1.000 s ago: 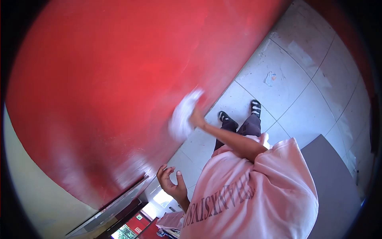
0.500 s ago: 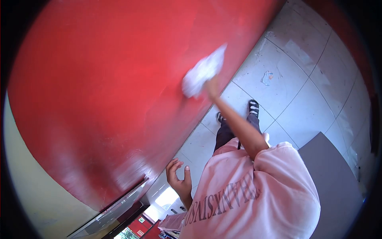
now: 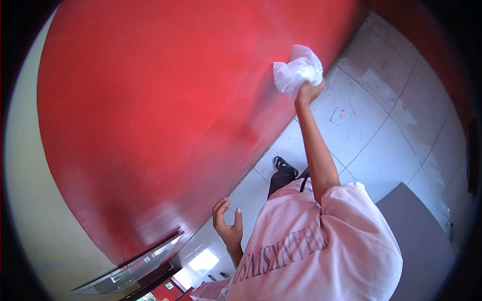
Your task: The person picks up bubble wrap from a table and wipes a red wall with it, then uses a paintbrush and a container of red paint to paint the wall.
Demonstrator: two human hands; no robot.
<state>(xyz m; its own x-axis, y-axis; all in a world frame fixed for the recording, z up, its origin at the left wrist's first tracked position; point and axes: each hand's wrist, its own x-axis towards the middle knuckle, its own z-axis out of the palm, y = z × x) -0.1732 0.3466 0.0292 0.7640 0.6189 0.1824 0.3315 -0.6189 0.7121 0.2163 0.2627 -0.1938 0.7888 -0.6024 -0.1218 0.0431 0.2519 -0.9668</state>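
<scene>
A crumpled, shiny white plastic bag (image 3: 300,69) is gripped in my right hand (image 3: 310,92), with the arm stretched far out. The bag overlaps the red wall (image 3: 165,90) near the wall's lower edge, bunched above my fingers. My left hand (image 3: 229,228) hangs in front of my body on the left, holding nothing. Its fingers are half curled and the thumb stands apart from them. Pink shirt cloth (image 3: 321,241) lies close by that hand.
White floor tiles (image 3: 361,135) run along the wall's foot, with a small scrap of litter (image 3: 337,116) on them. My sandalled foot (image 3: 285,165) stands near the wall. A grey panel (image 3: 416,231) is at my right. A glass-like ledge (image 3: 135,266) juts out at lower left.
My right hand has moved with the bag up and to the right in view, farther along the wall. The view has shifted slightly. My left hand keeps its pose.
</scene>
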